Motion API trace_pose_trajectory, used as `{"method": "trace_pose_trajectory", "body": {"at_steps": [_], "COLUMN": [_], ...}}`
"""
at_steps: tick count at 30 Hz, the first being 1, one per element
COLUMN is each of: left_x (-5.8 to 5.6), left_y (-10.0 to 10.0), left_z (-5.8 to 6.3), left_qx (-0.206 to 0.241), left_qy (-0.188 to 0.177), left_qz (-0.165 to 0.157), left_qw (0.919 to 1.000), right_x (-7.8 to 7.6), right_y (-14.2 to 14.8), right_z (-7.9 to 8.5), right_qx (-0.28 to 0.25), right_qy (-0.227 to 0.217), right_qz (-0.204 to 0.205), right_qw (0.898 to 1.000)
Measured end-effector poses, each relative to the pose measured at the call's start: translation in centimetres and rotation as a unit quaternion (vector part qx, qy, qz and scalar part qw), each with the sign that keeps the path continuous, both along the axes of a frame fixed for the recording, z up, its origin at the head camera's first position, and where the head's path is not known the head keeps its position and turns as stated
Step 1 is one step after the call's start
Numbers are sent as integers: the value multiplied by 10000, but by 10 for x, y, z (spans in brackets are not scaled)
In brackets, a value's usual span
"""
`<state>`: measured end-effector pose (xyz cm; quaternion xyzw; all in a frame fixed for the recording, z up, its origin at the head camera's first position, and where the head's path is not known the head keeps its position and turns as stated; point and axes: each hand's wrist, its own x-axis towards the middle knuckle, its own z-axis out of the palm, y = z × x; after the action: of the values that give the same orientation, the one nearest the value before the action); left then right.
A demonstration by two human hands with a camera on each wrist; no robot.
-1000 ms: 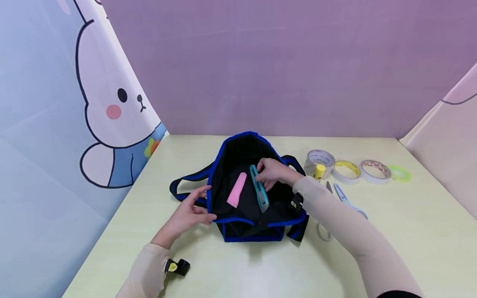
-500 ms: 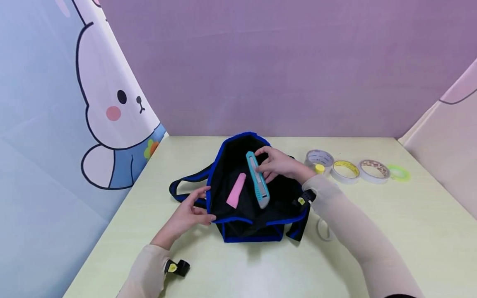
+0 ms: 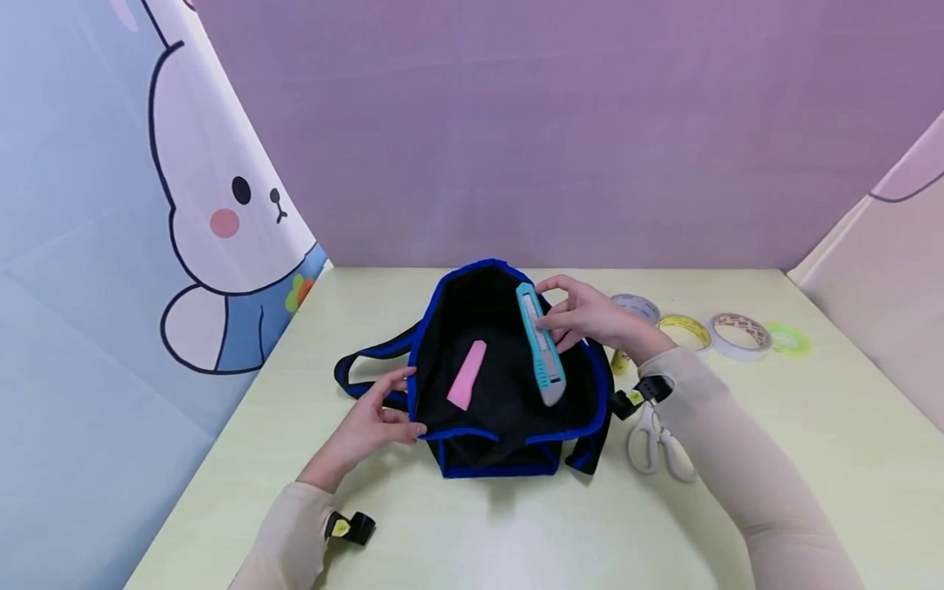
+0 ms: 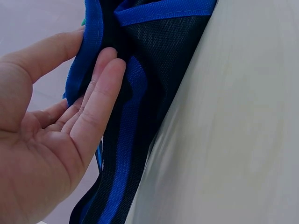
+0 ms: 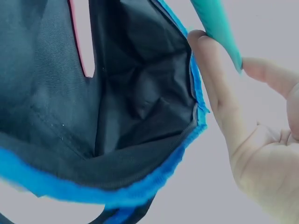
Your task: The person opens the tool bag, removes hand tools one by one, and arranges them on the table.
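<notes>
A black fabric bag with blue trim (image 3: 479,307) stands wide open on the table in the head view. My left hand (image 3: 376,418) holds its left edge, with thumb and fingers on either side of the blue rim (image 4: 88,42) in the left wrist view. Between thumb and fingertips, my right hand (image 3: 590,315) pinches a teal utility knife (image 3: 541,348) over the bag's right side. A tapered pink object (image 3: 466,375) lies inside the bag, its kind unclear. The right wrist view shows the knife's teal body (image 5: 219,28) beyond the rim.
Right of the bag lie white-handled scissors (image 3: 656,442), partly under the right forearm. Behind are a grey tape roll (image 3: 637,306), a yellow-cored roll (image 3: 686,329), a brown-printed roll (image 3: 741,334) and a green ring (image 3: 789,338). A yellow item (image 3: 620,361) is mostly hidden.
My right hand has raised the utility knife from deep in the bag and carried it right, toward the bag's right rim. My left hand keeps its place on the left edge.
</notes>
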<state>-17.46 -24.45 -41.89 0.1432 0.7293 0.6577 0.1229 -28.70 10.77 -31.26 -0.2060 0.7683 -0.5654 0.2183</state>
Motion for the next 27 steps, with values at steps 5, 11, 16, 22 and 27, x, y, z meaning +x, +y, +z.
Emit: {"method": "trace_pose_trajectory", "body": {"at_steps": [5,11,16,22,27], "left_x": [1,0,0,0,0], "left_y": [0,0,0,0,0], "left_z": [0,0,1,1,0], "left_qx": [-9,-14,6,8,31], "left_qy": [-9,0,14,18,11], "left_qz": [28,11,15,32,11], "left_qw": [10000,10000,10000,10000,10000], "right_x": [8,18,28,40,49], "right_y": [12,31,48,70,90], "right_z": [2,-2,-7,-13,-20], "right_qx": [22,-21,-57,-74,-219], "right_qy": [103,175,247,533,665], "right_qz": [86,25,61,108,70], "right_qw": [9999,9998,9997,9985,9975]}}
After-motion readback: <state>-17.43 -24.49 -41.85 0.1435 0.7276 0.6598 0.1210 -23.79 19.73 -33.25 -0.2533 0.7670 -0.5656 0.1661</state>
